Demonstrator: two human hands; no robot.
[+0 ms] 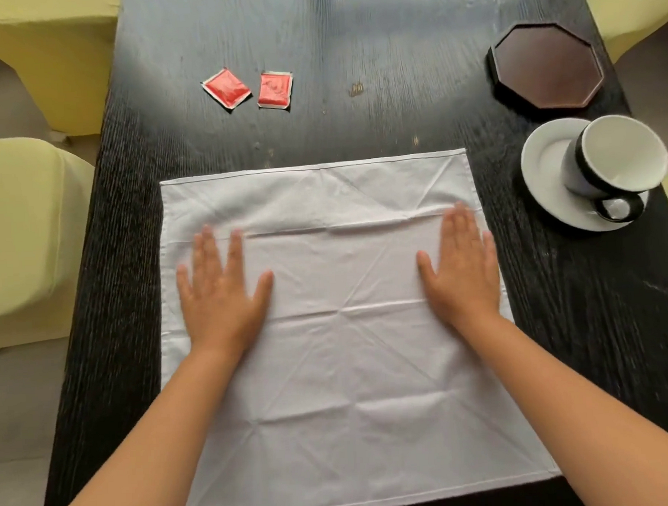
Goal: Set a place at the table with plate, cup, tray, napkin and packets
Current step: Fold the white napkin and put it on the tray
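Note:
A white cloth napkin [345,349] lies spread flat and creased on the dark wooden table [372,49], reaching to the near edge. My left hand [222,293] rests palm down on its left part, fingers apart. My right hand [461,269] lies flat on its right part the same way. Two red packets [226,89] [275,89] sit side by side beyond the napkin at the far left. A white cup with a black band [614,160] stands on a white plate [548,160] at the right. A dark octagonal tray [547,69] is behind it.
Pale yellow chairs stand around the table: one at the left [18,230], one at the far left corner [43,47], one at the far right [636,1]. The plate sits close to the table's right edge.

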